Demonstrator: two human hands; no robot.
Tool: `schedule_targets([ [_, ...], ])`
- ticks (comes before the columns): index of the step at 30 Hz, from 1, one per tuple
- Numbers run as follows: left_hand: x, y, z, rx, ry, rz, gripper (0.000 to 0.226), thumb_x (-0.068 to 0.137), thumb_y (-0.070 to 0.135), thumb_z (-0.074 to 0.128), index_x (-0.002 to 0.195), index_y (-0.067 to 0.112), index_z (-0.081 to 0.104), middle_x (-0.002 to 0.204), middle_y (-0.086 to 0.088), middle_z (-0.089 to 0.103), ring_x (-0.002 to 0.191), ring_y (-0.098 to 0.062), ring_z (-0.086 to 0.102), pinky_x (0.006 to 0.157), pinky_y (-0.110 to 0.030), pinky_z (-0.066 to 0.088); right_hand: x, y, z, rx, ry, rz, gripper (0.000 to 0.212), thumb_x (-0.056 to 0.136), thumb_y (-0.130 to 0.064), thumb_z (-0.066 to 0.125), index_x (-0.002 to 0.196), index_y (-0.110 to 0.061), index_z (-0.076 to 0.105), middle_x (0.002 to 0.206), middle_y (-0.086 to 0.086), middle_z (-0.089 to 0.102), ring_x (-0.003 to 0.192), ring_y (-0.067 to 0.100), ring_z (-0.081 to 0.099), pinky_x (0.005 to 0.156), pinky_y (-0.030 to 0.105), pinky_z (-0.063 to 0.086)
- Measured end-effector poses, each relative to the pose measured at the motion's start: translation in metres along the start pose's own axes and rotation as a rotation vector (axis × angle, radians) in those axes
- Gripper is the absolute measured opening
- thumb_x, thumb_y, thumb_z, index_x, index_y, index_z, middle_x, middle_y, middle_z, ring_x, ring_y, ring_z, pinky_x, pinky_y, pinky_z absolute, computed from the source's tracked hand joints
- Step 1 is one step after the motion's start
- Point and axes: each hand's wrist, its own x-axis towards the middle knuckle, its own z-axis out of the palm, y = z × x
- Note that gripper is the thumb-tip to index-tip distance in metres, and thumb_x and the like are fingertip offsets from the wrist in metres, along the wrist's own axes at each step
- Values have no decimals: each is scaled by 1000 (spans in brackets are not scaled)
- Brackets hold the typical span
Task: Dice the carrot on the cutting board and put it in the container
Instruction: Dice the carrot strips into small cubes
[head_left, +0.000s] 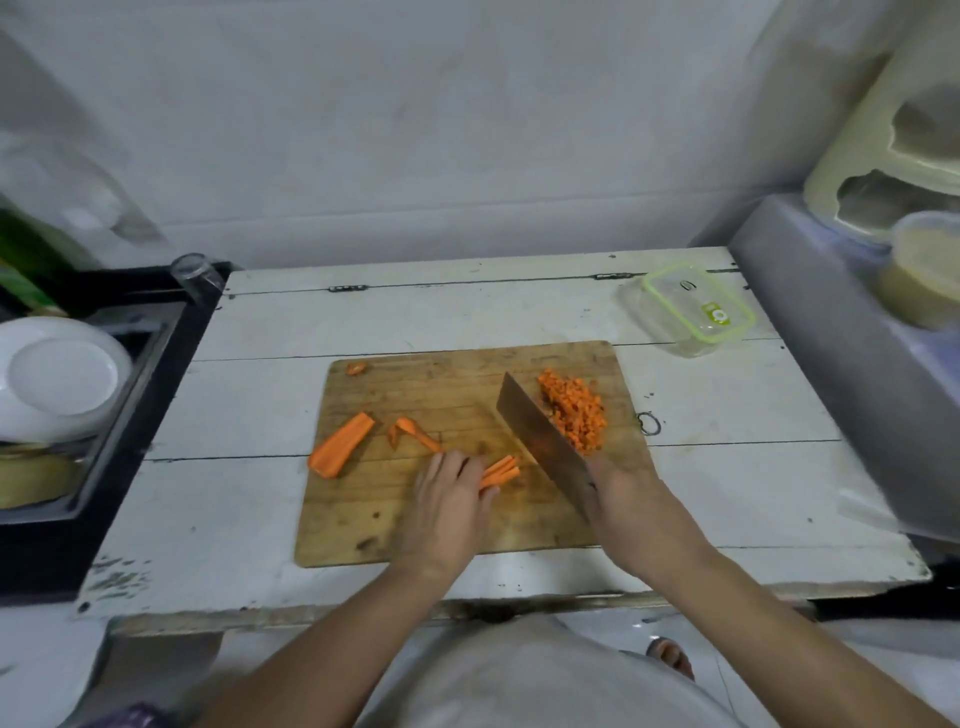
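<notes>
A wooden cutting board (395, 525) lies on the white table. My left hand (451, 499) presses down on a bundle of carrot strips (503, 468) near the board's middle. My right hand (626, 499) grips the handle of a cleaver (543, 436), whose blade slants up-left between the strips and a pile of diced carrot (576, 410) at the board's right. A carrot half (343, 444), a thin slice (410, 432) and a small scrap (356, 368) lie on the left part. The clear container (693, 312) with a green-rimmed lid sits at the table's back right.
The white wooden table (270, 332) has its front edge close to my body. White plates (57, 379) sit in a black rack at the left, with a glass (195, 275) behind. A metal surface (841, 332) with tubs stands at the right.
</notes>
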Motion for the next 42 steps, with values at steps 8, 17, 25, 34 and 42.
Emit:
schedule_targets([
  [8, -1, -7, 5, -102, 136, 146, 26, 93, 13, 69, 117, 21, 75, 104, 6, 68, 97, -17, 56, 87, -33, 51, -5, -35, 24, -141, -58, -3, 23, 96, -4, 40, 112, -18, 47, 92, 10, 65, 81, 32, 64, 61, 36, 42],
  [17, 4, -2, 20, -124, 195, 172, 19, 91, 8, 73, 109, 11, 78, 103, 1, 70, 95, -18, 57, 81, -32, 54, -9, -11, 2, -50, 40, -13, 5, 102, -17, 39, 103, -19, 44, 79, 9, 59, 68, 33, 53, 58, 41, 45],
  [25, -2, 0, 19, -59, 209, 206, 24, 90, 6, 72, 114, 7, 77, 110, -4, 72, 96, -21, 58, 81, -34, 56, -19, -18, 15, -231, 13, -17, 17, 98, -6, 43, 105, -18, 52, 82, 3, 66, 63, 26, 55, 55, 33, 43],
  [34, -2, 0, 18, -41, 204, 231, 30, 89, 0, 70, 118, 7, 75, 111, -5, 72, 91, -23, 56, 80, -34, 55, 10, -41, 20, -275, -3, -37, 23, 95, 0, 47, 110, -17, 44, 91, 9, 68, 80, 31, 68, 53, 35, 38],
  [42, -4, 0, 16, -95, 200, 216, 27, 93, 3, 66, 117, 9, 75, 114, -4, 72, 101, -20, 59, 85, -36, 56, -7, -18, 24, -109, 55, -35, 17, 98, -11, 45, 103, -22, 32, 73, 6, 61, 64, 31, 58, 51, 41, 42],
])
